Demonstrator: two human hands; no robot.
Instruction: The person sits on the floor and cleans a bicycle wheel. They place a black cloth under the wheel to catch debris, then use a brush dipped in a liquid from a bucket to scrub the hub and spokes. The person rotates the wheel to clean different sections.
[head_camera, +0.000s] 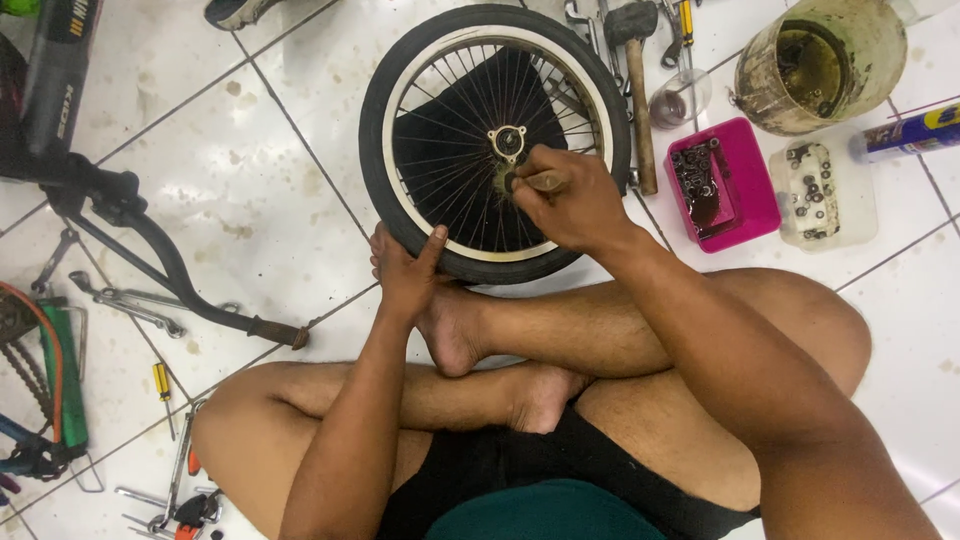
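Right hand (572, 200) grip on tool at wheel hub (508, 140), pink tray (745, 185) of small parts

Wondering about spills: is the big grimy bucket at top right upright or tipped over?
Upright. The bucket stands on the tiled floor with its round open mouth facing the camera, and dark liquid lies level inside.

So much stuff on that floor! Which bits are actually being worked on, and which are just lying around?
In use:
bicycle wheel, steadied at the tyre by the left hand
small tool held at the hub by the right hand

Lying about:
hammer
pink tray
dirty bucket
bike frame
wrenches
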